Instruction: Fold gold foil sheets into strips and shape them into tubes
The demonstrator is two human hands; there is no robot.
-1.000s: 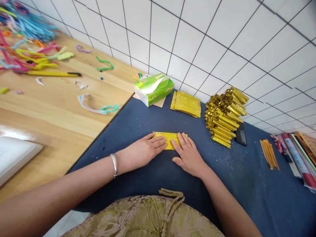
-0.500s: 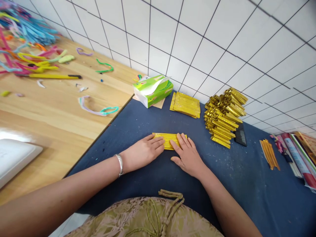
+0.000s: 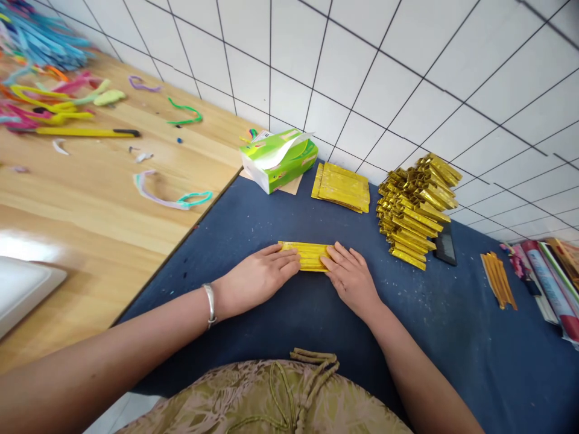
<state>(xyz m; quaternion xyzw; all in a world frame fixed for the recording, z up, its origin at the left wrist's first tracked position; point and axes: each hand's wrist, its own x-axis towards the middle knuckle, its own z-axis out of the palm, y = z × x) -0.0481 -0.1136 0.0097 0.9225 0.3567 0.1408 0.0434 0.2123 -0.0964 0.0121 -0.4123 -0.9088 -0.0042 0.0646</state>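
A green tissue box [image 3: 278, 160] sits beside flat gold sheets [image 3: 342, 187] and a folded-strip pile [image 3: 416, 208].

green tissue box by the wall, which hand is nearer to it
Left. The left hand lies flat on the folded gold paper strip, below the green cardboard tissue box. The right hand presses the strip's other end, further right of the box.
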